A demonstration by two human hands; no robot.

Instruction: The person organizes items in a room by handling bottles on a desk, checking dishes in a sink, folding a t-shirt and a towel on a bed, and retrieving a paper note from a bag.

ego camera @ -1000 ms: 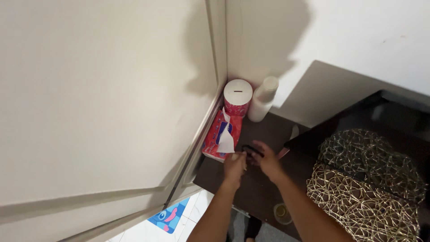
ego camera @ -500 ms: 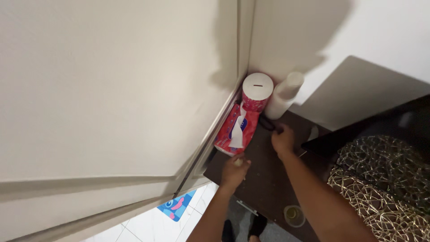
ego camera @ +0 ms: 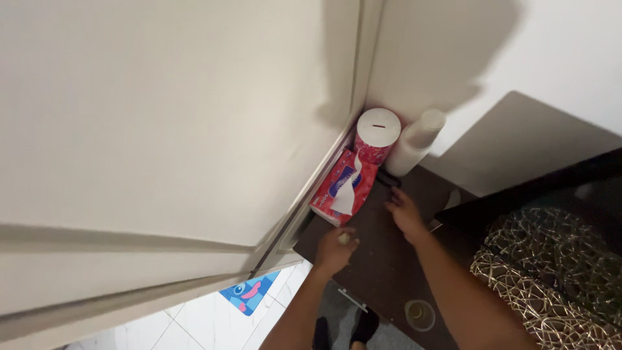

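My left hand [ego camera: 335, 247] is closed in a fist around a small pale object [ego camera: 345, 239], just in front of a red tissue pack [ego camera: 342, 188] with a white tissue sticking out. My right hand [ego camera: 405, 214] lies open on the dark brown tabletop [ego camera: 382, 259], holding nothing. A small black object [ego camera: 387, 179] sits a little beyond its fingertips, at the foot of a white bottle [ego camera: 414, 142]. A round red can with a white slotted lid [ego camera: 377, 133] stands in the corner next to the bottle.
A large white door panel [ego camera: 162, 129] runs along the table's left side. Gold wire-mesh baskets [ego camera: 551, 272] fill the right. A small round jar [ego camera: 418, 313] sits near the table's front edge. White floor tiles and a blue mat [ego camera: 249, 293] lie below.
Both hands held the black object together at first. My right hand carried it toward the bottle, left it there and drew back. My left hand stayed closed near the tissue pack.
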